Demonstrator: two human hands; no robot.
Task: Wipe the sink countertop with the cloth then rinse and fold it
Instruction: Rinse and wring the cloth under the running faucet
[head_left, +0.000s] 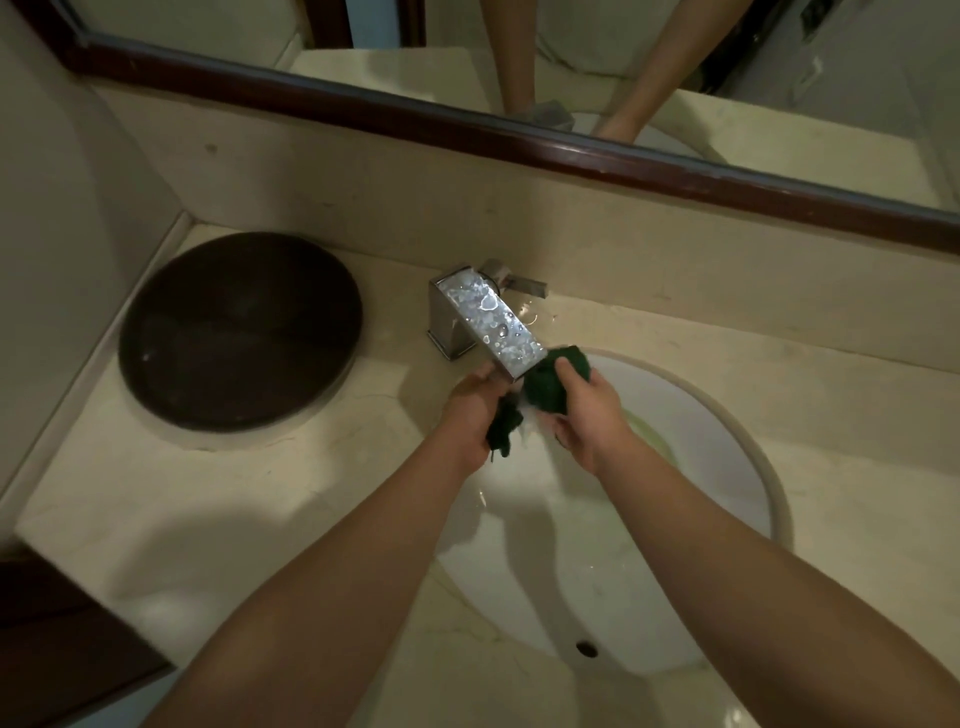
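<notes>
A dark green cloth (545, 389) is bunched up under the spout of the steel faucet (485, 317), over the white sink basin (701, 441). My left hand (470, 415) grips the cloth's lower left part, and my right hand (589, 415) grips its upper right part. Water runs from the spout between my hands onto the cloth. The faucet's flat top is covered in water drops. The beige stone countertop (156, 519) surrounds the basin.
A round dark brown lid or tray (239, 332) lies on the counter at the left. A mirror with a dark wooden frame (467, 130) hangs above the backsplash. The overflow hole (587, 648) is at the basin's near side.
</notes>
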